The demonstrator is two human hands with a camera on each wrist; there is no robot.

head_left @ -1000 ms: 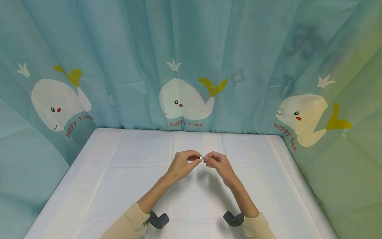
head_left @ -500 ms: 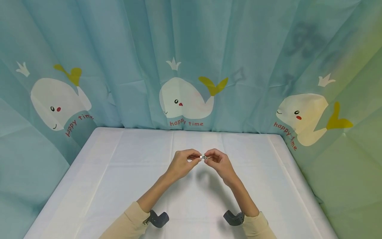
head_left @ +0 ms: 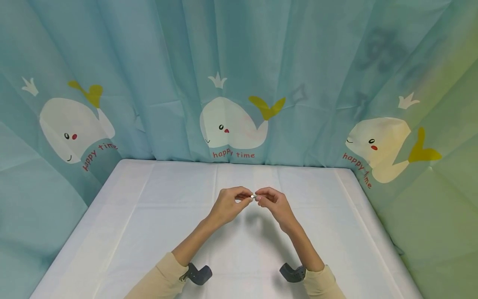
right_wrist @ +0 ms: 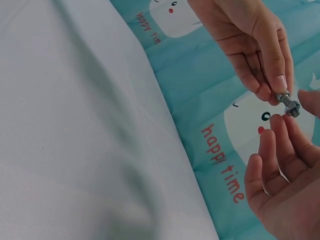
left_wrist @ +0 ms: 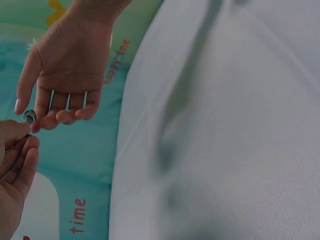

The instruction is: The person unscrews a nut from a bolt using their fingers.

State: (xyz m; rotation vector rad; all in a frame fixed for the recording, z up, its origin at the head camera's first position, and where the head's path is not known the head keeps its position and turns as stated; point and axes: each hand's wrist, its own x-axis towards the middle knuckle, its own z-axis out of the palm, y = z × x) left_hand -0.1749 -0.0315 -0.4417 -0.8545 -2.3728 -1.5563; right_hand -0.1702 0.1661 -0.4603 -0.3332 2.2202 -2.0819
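Note:
A small metal bolt [right_wrist: 285, 98] is held in the air over the far part of the table. My left hand [head_left: 228, 205] pinches its head end between thumb and fingertips. Near the free end a hex nut [right_wrist: 292, 108] sits around the threaded shank, with a little thread showing past it. My right hand [head_left: 274, 207] is at this nut end, palm side turned to it. In the right wrist view its thumb stands apart from the nut, while the index fingertip lies right beside it. The left wrist view shows the bolt [left_wrist: 30, 116] between the right thumb and index finger.
A white cloth covers the table [head_left: 168, 236]. Behind and at both sides hangs a blue-green curtain [head_left: 310, 62] printed with whales. Dark curved wrist mounts [head_left: 199, 275] are strapped at both forearms, beside the beige sleeves [head_left: 164, 276].
The right fingers shift slightly around the nut end, spreading and closing by a small amount. The left hand keeps its pinch on the bolt almost in place.

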